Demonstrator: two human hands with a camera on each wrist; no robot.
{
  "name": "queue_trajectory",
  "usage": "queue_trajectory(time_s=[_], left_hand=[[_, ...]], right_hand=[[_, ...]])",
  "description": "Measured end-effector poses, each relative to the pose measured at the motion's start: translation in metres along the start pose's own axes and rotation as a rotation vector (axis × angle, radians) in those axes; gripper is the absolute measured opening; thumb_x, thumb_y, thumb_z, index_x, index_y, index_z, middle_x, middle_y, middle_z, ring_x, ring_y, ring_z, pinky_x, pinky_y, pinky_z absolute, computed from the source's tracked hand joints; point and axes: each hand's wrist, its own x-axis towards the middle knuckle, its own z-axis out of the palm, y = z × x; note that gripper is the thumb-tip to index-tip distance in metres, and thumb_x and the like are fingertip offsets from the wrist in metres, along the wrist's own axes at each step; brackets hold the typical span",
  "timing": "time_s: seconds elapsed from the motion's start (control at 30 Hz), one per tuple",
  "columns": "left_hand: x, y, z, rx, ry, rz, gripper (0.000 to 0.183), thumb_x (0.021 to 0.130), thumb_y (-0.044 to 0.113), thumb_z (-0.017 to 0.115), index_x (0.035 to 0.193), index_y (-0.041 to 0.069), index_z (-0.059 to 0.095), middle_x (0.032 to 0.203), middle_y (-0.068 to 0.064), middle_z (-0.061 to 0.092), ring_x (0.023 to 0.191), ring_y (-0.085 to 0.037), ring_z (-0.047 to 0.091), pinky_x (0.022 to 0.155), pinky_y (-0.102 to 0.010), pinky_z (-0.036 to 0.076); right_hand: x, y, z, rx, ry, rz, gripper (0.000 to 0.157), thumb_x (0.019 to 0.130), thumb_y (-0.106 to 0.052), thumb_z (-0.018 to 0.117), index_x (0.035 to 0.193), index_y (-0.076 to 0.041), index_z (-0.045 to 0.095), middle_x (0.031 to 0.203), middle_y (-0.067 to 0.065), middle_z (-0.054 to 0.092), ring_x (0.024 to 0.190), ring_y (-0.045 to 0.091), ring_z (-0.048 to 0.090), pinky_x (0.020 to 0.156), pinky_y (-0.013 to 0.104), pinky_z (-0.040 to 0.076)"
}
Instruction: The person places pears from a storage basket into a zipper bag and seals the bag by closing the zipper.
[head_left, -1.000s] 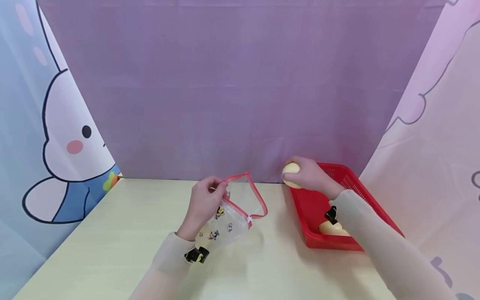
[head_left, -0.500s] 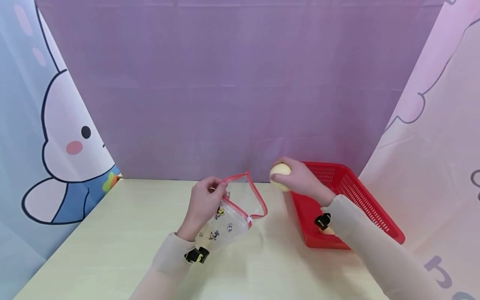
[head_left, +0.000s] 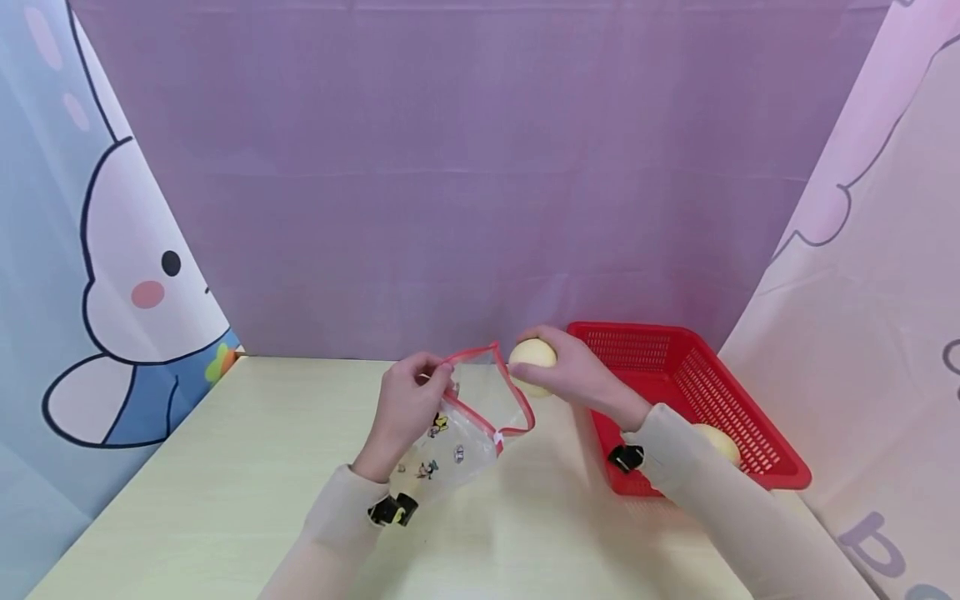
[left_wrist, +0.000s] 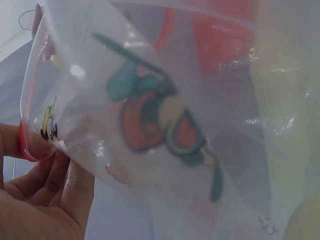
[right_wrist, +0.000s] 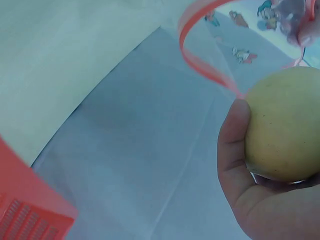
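While the left hand [head_left: 405, 408] keeps its pinch on the clear bag [head_left: 448, 458], the right hand [head_left: 577, 371] has brought the pale yellow fruit [head_left: 533, 353] to its mouth

Nearest, behind the fingers at the cuffs, sit the black wrist devices [head_left: 393, 510]. Just as a second ago, the left thumb and fingers are closed on the bag's edge, and the bag, printed with small cartoon figures, hangs below and to the right of them. Its red-edged mouth stands open beyond the left fingertips, with a white slider [head_left: 498, 437] at the lower corner.

A second ago the fruit was over the edge of the red basket [head_left: 637, 483]; now it is just beside the bag's right edge, outside the opening. It lies between the right thumb and fingers, which are curled round it; whether it touches the red edge I cannot tell.

To the right of the right fingers stands the basket, where a second fruit [head_left: 720, 443], partly hidden by the sleeve [head_left: 720, 492], shows more of its rounded top than half a second ago. Farthest, beyond all the fingers, hangs the purple backdrop [head_left: 480, 192]
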Motion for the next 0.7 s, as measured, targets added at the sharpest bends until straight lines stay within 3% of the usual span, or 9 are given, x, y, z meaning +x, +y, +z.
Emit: queue_trajectory(time_s=[0.33,0.7], left_hand=[[0.0,0.001,0.001,0.003,0.003,-0.006,0.015,0.1,0.013,0.062,0.096,0.002,0.072,0.077,-0.007,0.068,0.066,-0.022,0.061,0.053,-0.028,0.054],[0.0,0.001,0.002,0.006,0.015,-0.012,0.015,0.1,0.013,0.062,0.097,0.002,0.072,0.078,-0.007,0.069,0.067,-0.021,0.062,0.052,-0.028,0.054]], right_hand=[[-0.003,-0.006,0.018,0.011,-0.062,-0.101,0.059,0.08,-0.035,0.082,0.131,-0.017,0.06,0.126,0.003,0.057,0.105,0.024,0.058,0.074,0.036,0.059],[-0.007,-0.01,0.028,-0.012,-0.104,-0.089,0.068,0.078,-0.041,0.083,0.137,-0.02,0.056,0.124,-0.002,0.056,0.103,0.02,0.059,0.072,0.032,0.059]])
